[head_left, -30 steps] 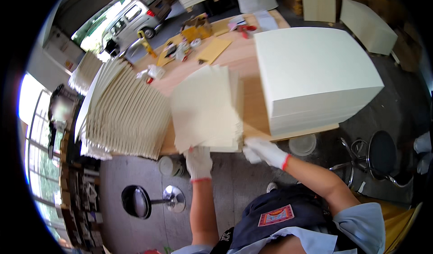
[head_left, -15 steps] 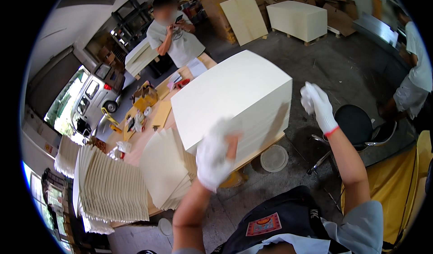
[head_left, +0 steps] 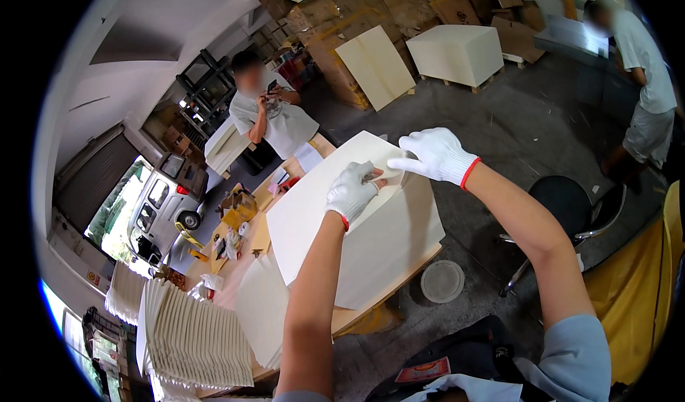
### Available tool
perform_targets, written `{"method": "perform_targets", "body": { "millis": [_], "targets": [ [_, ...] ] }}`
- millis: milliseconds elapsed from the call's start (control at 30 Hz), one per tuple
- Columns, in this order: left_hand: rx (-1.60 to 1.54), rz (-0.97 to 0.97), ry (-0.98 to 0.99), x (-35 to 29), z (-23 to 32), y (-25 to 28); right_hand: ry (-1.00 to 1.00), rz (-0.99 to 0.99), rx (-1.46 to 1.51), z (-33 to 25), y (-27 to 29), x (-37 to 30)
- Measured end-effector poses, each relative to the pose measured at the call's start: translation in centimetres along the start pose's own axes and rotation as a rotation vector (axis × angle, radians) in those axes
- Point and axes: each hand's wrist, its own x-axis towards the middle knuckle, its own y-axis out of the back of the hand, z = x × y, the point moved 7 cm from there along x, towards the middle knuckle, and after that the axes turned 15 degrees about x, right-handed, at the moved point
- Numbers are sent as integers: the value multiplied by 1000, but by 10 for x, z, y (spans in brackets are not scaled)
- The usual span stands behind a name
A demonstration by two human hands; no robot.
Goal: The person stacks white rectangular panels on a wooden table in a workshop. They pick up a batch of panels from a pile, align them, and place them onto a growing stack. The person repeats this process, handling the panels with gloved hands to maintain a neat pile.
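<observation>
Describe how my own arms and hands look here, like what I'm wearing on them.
Your left hand and right hand both wear white fabric gloves, each edged with a narrow red band at the wrist. The left glove leaves some fingertip area uncovered. Both forearms are bare. The right arm has a short, light blue sleeve; little of the left sleeve shows.

The white-gloved left hand (head_left: 353, 190), fingers (head_left: 381, 183) curled and partly bare-tipped, ends a nearly straight left arm (head_left: 310, 295), while the gloved right hand (head_left: 437, 156) points leftward just beside it, right elbow (head_left: 556, 258) bent outward.
</observation>
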Motion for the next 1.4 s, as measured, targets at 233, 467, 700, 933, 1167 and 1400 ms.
{"method": "perform_targets", "body": {
  "millis": [233, 467, 700, 933, 1167, 1400],
  "targets": [
    [-247, 66, -100, -12, 6, -2, -533, 61, 611, 14, -28, -4],
    [-285, 65, -109, -8, 11, -8, -405, 289, 670, 29, -43, -14],
    [-460, 61, -96, -6, 3, -9, -411, 301, 688, 29, -45, -14],
    [-215, 131, -109, -15, 19, 7, -405, 289, 616, 27, -43, -13],
    [-289, 38, -48, -13, 16, -5, -395, 309, 626, 30, -48, -14],
    [-270, 210, -114, -17, 16, 5, -389, 298, 577, 23, -41, -13]
  ]
}}
